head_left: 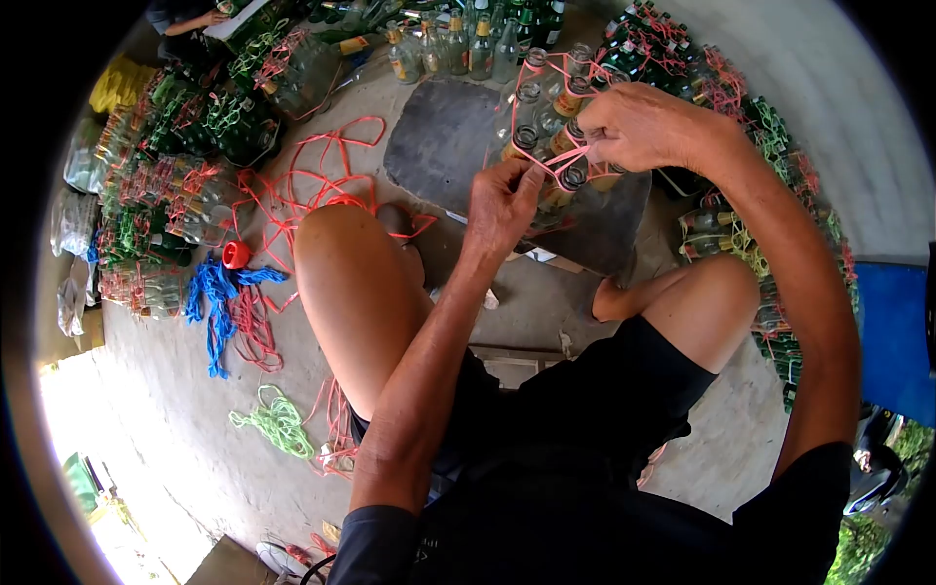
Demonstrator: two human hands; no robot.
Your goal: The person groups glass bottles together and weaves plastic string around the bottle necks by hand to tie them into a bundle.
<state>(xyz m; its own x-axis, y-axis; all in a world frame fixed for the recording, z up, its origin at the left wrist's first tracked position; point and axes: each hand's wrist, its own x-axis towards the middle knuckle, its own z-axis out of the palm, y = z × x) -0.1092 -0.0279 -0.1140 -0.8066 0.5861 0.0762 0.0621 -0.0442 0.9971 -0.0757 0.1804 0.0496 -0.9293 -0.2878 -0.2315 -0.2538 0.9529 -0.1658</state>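
Observation:
A bundle of clear glass bottles (527, 95) stands upright on a dark low board (429, 136) in front of me. Pink plastic string (569, 157) runs around and between the bottle necks. At the near edge of the bundle my left hand (502, 210) is closed, thumb and fingers pinching the string beside a bottle mouth. My right hand (639, 125), also closed, grips strands of it over the right side of the bundle and hides some of the necks there. The strands stretch taut between the two hands.
Loose red string (331, 185) sprawls over the floor to the left, near blue strips (219, 297) and a green string coil (278, 424). Tied bottle bundles (200, 200) line the left and right sides. Loose bottles (456, 44) stand behind; another person's arm (195, 21) shows top left.

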